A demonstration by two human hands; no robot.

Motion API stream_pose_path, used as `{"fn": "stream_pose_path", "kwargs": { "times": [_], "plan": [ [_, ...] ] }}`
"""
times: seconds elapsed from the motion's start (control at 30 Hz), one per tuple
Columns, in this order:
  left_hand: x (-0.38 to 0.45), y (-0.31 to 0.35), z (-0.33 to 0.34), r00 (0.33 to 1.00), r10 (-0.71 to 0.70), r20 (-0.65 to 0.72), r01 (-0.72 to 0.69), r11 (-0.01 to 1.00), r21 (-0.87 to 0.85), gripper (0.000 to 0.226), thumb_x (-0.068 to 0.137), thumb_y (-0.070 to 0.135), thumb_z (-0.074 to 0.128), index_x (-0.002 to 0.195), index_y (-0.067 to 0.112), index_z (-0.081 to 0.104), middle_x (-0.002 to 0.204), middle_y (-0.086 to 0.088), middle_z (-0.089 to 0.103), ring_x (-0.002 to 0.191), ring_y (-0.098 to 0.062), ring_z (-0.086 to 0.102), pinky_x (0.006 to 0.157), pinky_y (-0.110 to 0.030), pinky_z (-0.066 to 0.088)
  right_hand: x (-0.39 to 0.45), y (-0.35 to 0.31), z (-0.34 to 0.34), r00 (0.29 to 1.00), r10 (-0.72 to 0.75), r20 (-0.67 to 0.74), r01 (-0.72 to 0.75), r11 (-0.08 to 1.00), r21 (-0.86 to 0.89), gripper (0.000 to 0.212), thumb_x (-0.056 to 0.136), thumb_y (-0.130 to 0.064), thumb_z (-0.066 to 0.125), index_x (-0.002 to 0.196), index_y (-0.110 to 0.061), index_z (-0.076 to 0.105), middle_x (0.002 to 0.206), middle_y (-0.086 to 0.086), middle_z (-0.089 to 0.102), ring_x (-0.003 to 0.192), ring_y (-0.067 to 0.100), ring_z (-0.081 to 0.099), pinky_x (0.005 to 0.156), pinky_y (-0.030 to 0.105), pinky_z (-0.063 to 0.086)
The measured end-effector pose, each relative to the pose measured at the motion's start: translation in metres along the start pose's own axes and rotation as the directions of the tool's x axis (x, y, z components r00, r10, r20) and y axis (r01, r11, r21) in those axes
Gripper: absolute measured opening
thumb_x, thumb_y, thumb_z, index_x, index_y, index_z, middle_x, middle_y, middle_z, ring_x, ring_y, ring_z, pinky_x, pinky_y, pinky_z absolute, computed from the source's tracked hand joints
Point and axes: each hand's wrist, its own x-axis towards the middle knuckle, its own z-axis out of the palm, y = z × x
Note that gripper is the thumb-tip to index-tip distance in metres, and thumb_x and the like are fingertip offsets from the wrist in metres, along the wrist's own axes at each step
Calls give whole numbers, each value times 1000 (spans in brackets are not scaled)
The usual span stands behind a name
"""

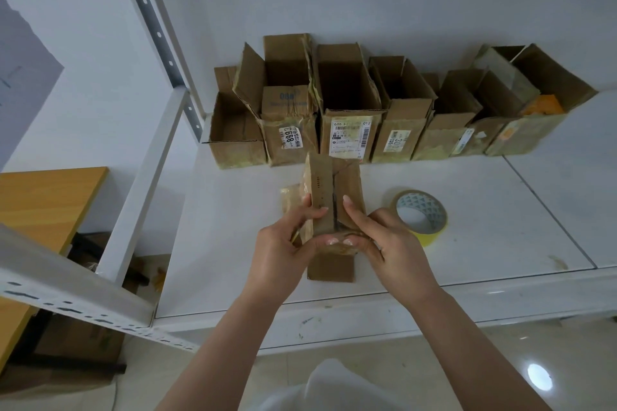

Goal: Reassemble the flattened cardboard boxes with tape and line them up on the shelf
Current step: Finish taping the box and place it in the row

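We are gripping the small box [334, 197] with both left hand [283, 253] and right hand [394, 250] (thumbs pinching its near end), its long axis running far toward the shelved row [384, 110], tape roll [419, 215] lying nearer our right.

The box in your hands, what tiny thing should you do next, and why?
Probably press the two flaps flat together and reach for the tape. Both hands, left and right, hold the box with its flaps closed along a dark seam that looks untaped where it shows. The tape lies just right of the box on the shelf, and open boxes are already lined up behind.
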Motion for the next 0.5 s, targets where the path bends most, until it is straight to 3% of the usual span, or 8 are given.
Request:
{"fn": "stream_pose_path", "kwargs": {
  "times": [0.17,0.27,0.37,0.5],
  "plan": [
    [-3,-3,3,1000,3,-25,-2,998,57,38,80,19,79,103,44,60,139,4,56,98,8,28,72,-11,51,0,-1,5,1000,2,24,0,997,-73,64,90,-47,41,147,-26,23,89,6,51,74,24,54,64,43,52],
    [0,2,-2,1000,-5,0,5,998,59,40,79,21,79,102,47,59,134,2,61,104,6,34,74,-3,44,1,3,3,997,65,43,-62,996,-70,79,87,-60,39,154,-29,12,97,1,54,78,18,57,65,37,51],
    [2,6,-3,1000,2,-8,-1,996,85,42,79,21,80,101,49,59,132,6,61,99,9,27,71,-2,41,0,5,-1,991,128,42,-126,991,-53,88,84,-66,39,156,-26,9,109,1,62,87,16,63,71,35,53],
    [1,7,-2,1000,6,3,-6,996,93,42,77,22,81,100,50,59,135,6,60,99,10,26,69,-2,41,-4,4,-3,996,84,7,-84,996,-1,80,81,-66,38,149,-33,13,94,9,69,82,23,67,72,44,54]
  ]
}}
